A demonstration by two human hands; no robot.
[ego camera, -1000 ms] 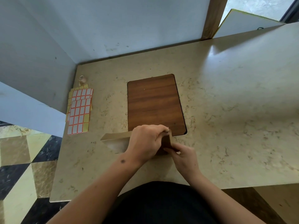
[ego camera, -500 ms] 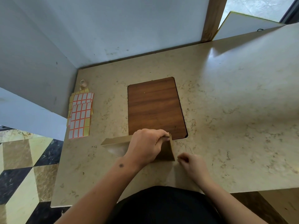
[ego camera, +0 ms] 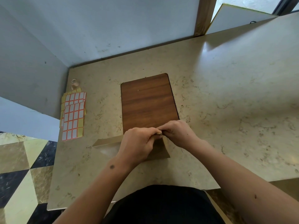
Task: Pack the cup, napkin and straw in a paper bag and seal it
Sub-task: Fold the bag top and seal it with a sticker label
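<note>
Both hands, left [ego camera: 139,143] and right [ego camera: 178,133], pinching the paper bag's [ego camera: 159,152] top edge, bag standing on counter [ego camera: 226,110] beneath them.

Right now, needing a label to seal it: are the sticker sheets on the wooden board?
No, the sticker sheets lie on the marble counter, left of the wooden board.

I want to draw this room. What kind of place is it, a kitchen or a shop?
Probably a small packing counter, maybe in a shop or café, though that is a guess. A marbled stone counter holds sheets of sticker labels, and both hands pinch a brown paper bag.
</note>
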